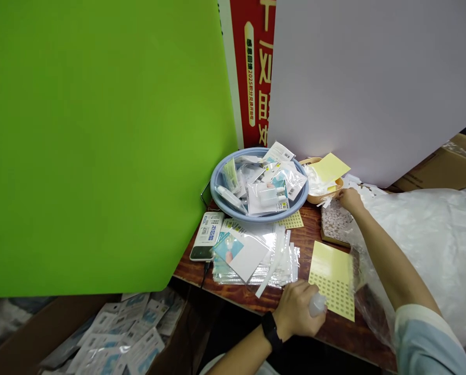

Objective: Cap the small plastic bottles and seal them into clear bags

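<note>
At the table's front edge my left hand (301,311), with a black band on its wrist, is wrapped round a small translucent white bottle (317,305). Beside it lies a yellow sheet of round stickers (331,281). My right hand (351,202) reaches to the peach-coloured basket (322,199), its fingers closed by the rim; whatever they hold is hidden. White pieces (314,182) fill that basket, and a plain yellow sheet (330,167) rests on top. Under the right hand is a speckled block (334,225).
A blue basin (216,197) holds several bagged items with cards. In front lie a stack of clear bags (274,263), a printed card (242,255) and a white device (207,237). Clear plastic sheeting (424,250) covers the right side. Packaged cards (119,333) fill a box below left.
</note>
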### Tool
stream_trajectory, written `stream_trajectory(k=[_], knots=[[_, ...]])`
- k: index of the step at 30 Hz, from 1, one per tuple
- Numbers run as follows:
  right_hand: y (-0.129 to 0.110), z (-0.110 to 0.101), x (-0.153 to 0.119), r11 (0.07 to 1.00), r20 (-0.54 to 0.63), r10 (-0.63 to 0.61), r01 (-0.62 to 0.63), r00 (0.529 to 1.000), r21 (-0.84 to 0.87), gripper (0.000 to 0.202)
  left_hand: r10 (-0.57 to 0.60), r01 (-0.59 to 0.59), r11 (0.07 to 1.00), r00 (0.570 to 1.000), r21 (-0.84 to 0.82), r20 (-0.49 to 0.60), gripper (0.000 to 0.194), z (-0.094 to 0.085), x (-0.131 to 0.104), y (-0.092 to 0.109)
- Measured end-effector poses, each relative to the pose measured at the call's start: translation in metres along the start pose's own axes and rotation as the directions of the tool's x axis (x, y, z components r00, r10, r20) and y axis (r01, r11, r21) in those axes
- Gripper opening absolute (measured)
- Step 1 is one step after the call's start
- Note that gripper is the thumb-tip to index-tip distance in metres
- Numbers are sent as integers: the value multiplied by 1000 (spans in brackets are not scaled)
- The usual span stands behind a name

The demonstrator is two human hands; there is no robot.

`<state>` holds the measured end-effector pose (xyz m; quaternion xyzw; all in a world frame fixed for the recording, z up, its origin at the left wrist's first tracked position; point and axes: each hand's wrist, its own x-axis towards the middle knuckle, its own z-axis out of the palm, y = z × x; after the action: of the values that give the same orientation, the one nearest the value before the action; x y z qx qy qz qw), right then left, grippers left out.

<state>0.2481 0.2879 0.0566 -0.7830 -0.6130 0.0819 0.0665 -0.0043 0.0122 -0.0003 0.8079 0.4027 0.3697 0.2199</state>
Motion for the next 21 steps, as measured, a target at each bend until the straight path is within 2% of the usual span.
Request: stream_trajectory(k=[3,6,9,11,13,16,19,21], knots=[[-2,-4,-5,990,5,56,-56,998,130,30,4,-4,1000,1000,2,-1,21,0,0,0],[-7,-19,-12,944,-12,125,-115,992,310,28,2,-2,1000,1000,0,4,20,0,1,0],[-15,-40,-29,840,-17,179,-144,984,523,28,-2,2,999,1000,-33,-12,18,0,1,2],[-21,-55,-51,750,-26,191,-129,981,649,28,1,-3,998,999,-62,-35,16,-1,1,3],[-25,-66,-82,662,-44,184,-90,982,744,25,1,-7,996,998,-92,-63,13,-3,0,5],[-30,-75,-145,553,-77,133,-10,988,833,25,-49,28,986,991,-167,-124,10,-14,0,11],[-35,-78,-221,488,-96,60,54,994,871,36,-155,111,963,973,-246,-169,13,-37,1,23],[-41,-80,-271,512,-136,-7,121,991,850,38,-216,159,939,963,-306,-160,15,-59,2,34]])
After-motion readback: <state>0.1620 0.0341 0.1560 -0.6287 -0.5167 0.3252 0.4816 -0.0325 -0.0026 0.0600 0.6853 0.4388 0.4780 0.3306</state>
